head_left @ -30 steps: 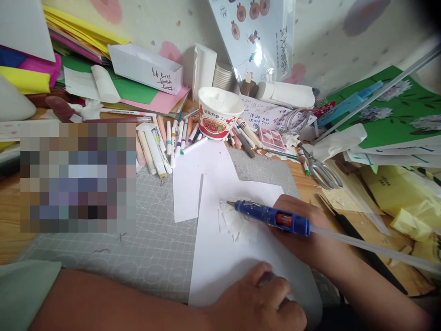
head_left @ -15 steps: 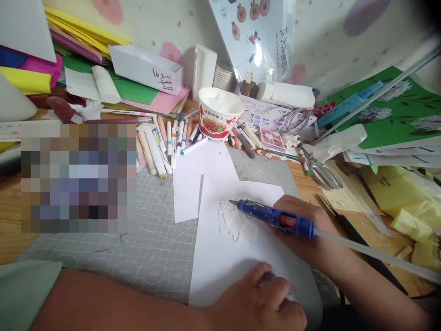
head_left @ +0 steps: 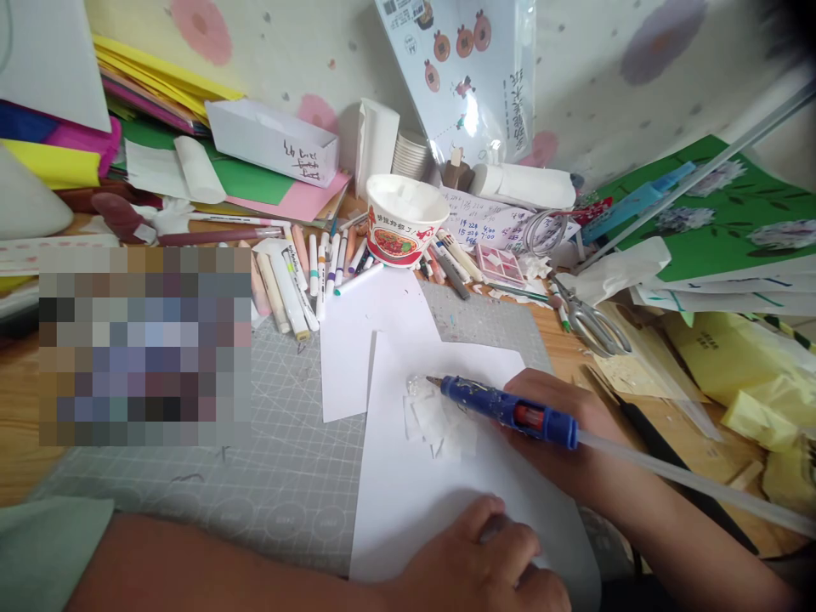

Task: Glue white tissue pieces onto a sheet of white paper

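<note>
My right hand (head_left: pixel 554 416) is closed around a blue hot glue gun (head_left: pixel 503 408), with a long translucent glue stick (head_left: pixel 688 480) running out of its back end. The metal nozzle points left, close beside a clear glossy blob (head_left: pixel 416 386) on a sheet of white paper (head_left: pixel 388 493). Several small white paper pieces (head_left: pixel 439 421) lie overlapped just below the nozzle. Lower down, my left hand (head_left: pixel 484 552) rests on the same sheet, its bent fingers apart. Dark gaps show between those fingers, and I make out nothing held there.
A grey cutting mat (head_left: pixel 280 476) lies under the paper. Behind stand a paper bowl (head_left: pixel 408 221) and several markers (head_left: pixel 325 263). To the right are scissors (head_left: pixel 596 323), a long black-handled tool (head_left: pixel 676 467) and yellow wrapping (head_left: pixel 733 357). A pixelated patch covers part of the left side.
The whole scene sits slightly lower in the picture, as the view has tilted a little. Both hands keep nearly the same place, with the glue gun's nozzle still beside the clear blob.
</note>
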Demonstrator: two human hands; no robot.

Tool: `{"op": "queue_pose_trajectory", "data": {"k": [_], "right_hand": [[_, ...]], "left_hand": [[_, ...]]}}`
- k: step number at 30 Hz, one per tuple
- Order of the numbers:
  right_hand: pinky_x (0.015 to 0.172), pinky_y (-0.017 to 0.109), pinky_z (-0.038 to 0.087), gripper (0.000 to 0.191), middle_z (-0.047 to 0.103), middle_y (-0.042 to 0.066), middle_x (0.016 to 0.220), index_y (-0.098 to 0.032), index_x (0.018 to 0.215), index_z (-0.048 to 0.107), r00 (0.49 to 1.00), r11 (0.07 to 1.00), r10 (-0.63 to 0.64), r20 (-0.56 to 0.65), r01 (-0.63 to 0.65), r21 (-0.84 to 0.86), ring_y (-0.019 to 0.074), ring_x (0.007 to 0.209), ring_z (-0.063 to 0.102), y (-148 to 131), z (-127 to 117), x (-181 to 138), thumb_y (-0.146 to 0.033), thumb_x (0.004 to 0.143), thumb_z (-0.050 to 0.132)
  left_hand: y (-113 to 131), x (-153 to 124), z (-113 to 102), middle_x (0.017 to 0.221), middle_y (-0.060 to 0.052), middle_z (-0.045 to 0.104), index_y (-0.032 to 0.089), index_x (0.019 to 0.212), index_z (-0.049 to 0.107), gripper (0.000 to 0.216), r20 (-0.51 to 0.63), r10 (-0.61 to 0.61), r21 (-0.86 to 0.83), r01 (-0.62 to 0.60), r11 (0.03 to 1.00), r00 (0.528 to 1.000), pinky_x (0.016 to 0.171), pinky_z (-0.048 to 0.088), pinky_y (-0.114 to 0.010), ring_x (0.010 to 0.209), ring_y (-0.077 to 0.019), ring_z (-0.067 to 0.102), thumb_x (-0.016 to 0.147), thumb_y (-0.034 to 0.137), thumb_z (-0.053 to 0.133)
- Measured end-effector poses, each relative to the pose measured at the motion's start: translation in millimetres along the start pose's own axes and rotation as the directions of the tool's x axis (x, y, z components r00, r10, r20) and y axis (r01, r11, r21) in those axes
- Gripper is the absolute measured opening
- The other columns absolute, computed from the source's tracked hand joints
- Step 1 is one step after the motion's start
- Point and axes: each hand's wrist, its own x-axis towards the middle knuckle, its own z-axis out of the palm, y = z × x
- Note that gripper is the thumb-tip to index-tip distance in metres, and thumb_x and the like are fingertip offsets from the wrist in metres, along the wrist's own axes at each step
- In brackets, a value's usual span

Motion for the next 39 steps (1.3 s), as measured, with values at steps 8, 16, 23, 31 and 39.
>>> {"op": "queue_pose_trajectory", "data": {"k": [8,16,23,31,39], "right_hand": [[0.054,0.027,0.032,0.019,0.047,-0.001,0.062,-0.021,0.06,0.041,0.996,0.988,-0.019,-0.082,0.006,-0.156,0.0134,0.056,0.047,1.7,2.2,-1.0,-0.015,0.075,0.05],[0.059,0.027,0.041,0.007,0.058,0.002,0.077,-0.02,0.075,0.057,1.0,0.998,-0.025,0.01,0.024,0.064,0.0151,0.066,0.057,-2.1,0.8,-1.2,-0.015,0.08,0.054],[0.05,0.025,0.031,0.021,0.046,-0.001,0.061,-0.022,0.058,0.037,0.995,0.992,-0.082,-0.053,0.077,-0.097,0.0127,0.053,0.046,-2.2,2.1,1.3,-0.015,0.074,0.05],[0.06,0.027,0.039,0.005,0.057,0.002,0.079,-0.019,0.077,0.057,0.998,0.995,-0.041,0.04,0.037,0.092,0.0146,0.067,0.055,-5.4,1.6,-3.7,-0.016,0.079,0.054],[0.052,0.025,0.029,0.022,0.044,-0.002,0.063,-0.02,0.059,0.039,0.994,0.992,-0.086,-0.068,0.08,-0.095,0.0114,0.055,0.044,0.7,3.8,-2.8,-0.015,0.077,0.052]], "left_hand": [[0.3,-0.3,0.6,0.07,0.002,0.063,0.017,0.086,0.061,0.014,0.069,0.006,0.002,-0.006,1.0,0.998,0.09,0.046,-0.035,0.08,-0.0142,0.057,0.093,0.012,0.049],[1.1,-0.5,0.9,0.071,0.002,0.063,0.017,0.085,0.059,0.018,0.045,-0.008,-0.004,0.008,1.0,0.999,0.091,0.046,-0.035,0.082,-0.0141,0.058,0.094,0.011,0.045],[-0.2,5.0,-2.2,0.068,0.001,0.064,0.018,0.082,0.057,0.028,-0.074,-0.052,0.013,0.054,0.998,0.996,0.088,0.045,-0.031,0.073,-0.0125,0.058,0.098,0.009,0.035],[1.7,2.0,-2.0,0.07,0.001,0.064,0.017,0.085,0.058,0.023,-0.013,-0.037,-0.006,0.037,0.999,0.999,0.089,0.046,-0.034,0.073,-0.0132,0.058,0.097,0.011,0.039],[1.0,2.5,-1.5,0.071,0.002,0.064,0.018,0.086,0.059,0.017,0.095,-0.015,-0.003,0.015,1.0,0.995,0.089,0.046,-0.036,0.078,-0.0141,0.06,0.097,0.019,0.046]]}}
